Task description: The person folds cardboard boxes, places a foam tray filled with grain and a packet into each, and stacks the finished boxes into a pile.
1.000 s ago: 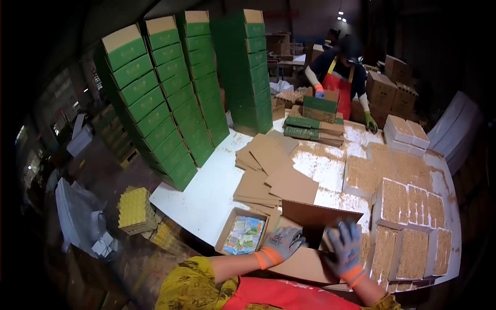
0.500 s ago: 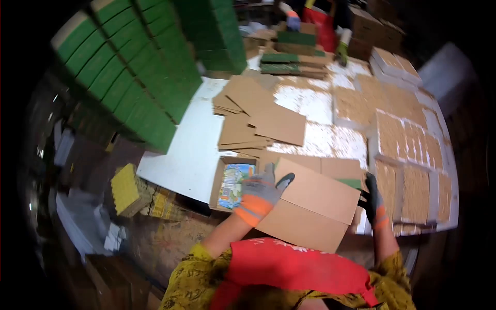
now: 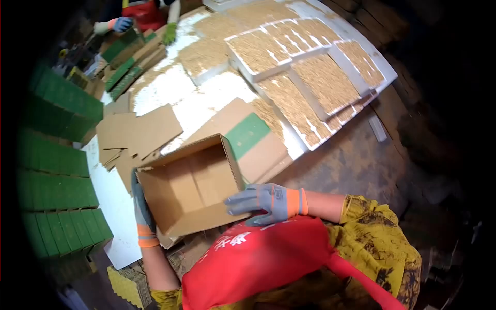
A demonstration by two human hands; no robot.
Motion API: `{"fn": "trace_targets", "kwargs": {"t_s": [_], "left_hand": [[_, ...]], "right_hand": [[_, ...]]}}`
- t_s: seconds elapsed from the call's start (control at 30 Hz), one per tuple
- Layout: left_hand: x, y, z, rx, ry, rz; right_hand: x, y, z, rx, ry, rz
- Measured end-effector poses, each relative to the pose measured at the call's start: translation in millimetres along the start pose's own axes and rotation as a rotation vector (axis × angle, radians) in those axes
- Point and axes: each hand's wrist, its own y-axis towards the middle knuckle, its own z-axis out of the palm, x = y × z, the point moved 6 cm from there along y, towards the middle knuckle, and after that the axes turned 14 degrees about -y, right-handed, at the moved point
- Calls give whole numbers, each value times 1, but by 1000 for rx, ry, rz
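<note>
Around carton (image 3: 191, 186): left hand (image 3: 140, 206), right hand (image 3: 266, 201)

At 8 o'clock the left grip (image 3: 140, 206) lies against the outer wall of the open box (image 3: 191, 186), palm hidden, so its hold cannot be judged. The thumb of the right grip (image 3: 266, 201) vanishes under the box's near rim. At 11 o'clock the top edge cuts off a co-worker (image 3: 142, 8) above the apron. Green cartons (image 3: 57, 175) at 9 o'clock blur into darkness.
</note>
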Motion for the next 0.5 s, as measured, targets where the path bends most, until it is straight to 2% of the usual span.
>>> {"fn": "trace_targets", "kwargs": {"t_s": [0.03, 0.1, 0.13, 0.17, 0.2, 0.23, 0.27, 0.3, 0.33, 0.37, 0.4, 0.47, 0.5], "left_hand": [[11, 2, -14, 69, 401, 35], [24, 16, -27, 180, 1201, 167], [23, 18, -21, 160, 916, 75], [18, 15, -8, 142, 635, -21], [14, 11, 5, 137, 589, -53], [9, 6, 19, 130, 543, -85], [1, 4, 32, 146, 740, -57], [-5, 2, 36, 150, 941, -30], [13, 8, 19, 79, 807, -33], [30, 13, 2, 9, 666, -27], [48, 17, -14, -58, 527, -12], [41, 13, -2, -196, 284, -83], [26, 9, 17, -250, 119, -178]], "right_hand": [[5, -5, -14, -139, 147, 34], [-53, -50, -34, -558, 139, 458], [-95, -78, -57, -735, -99, 825], [-145, -120, -76, -1075, -84, 961], [-193, -165, -92, -1412, -66, 1080], [-231, -196, -101, -1757, 289, 1069], [-302, -246, -96, -1673, 620, 1187], [-321, -251, -99, -1614, 766, 1200], [-336, -254, -102, -1548, 906, 1215], [-311, -229, -117, -1541, 868, 1143], [-331, -236, -111, -1582, 792, 1218], [-340, -223, -111, -1694, 716, 1186], [-322, -208, -119, -1772, 731, 1084]]}}
